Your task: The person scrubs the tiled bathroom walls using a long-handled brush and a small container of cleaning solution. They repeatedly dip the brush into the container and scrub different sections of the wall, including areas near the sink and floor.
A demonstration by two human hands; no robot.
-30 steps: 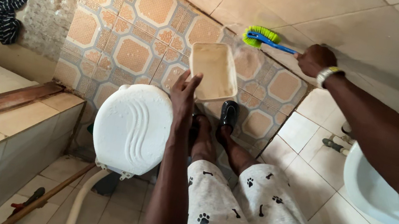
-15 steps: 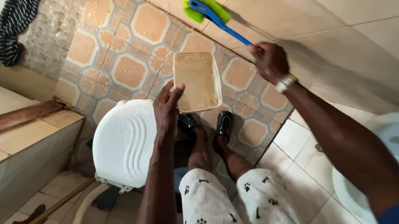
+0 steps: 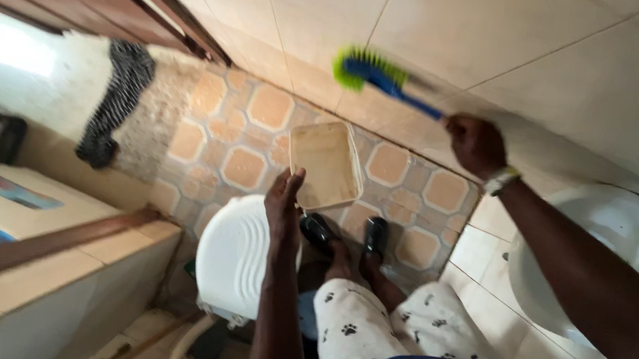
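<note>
2 hands: right hand (image 3: 474,143) grips brush (image 3: 384,76), left hand (image 3: 284,204) tub (image 3: 326,164)

One brush (image 3: 374,71), one tub (image 3: 325,164), perhaps two sandals (image 3: 375,236).

The right hand (image 3: 476,144) grips a blue brush (image 3: 376,73) with green bristles against the far tiled wall (image 3: 522,41). The left hand (image 3: 285,204) holds a beige rectangular tray (image 3: 326,164), near the white toilet lid (image 3: 232,255).

Both hands raised, fingers closed: left (image 3: 286,200), right (image 3: 474,143).
</note>
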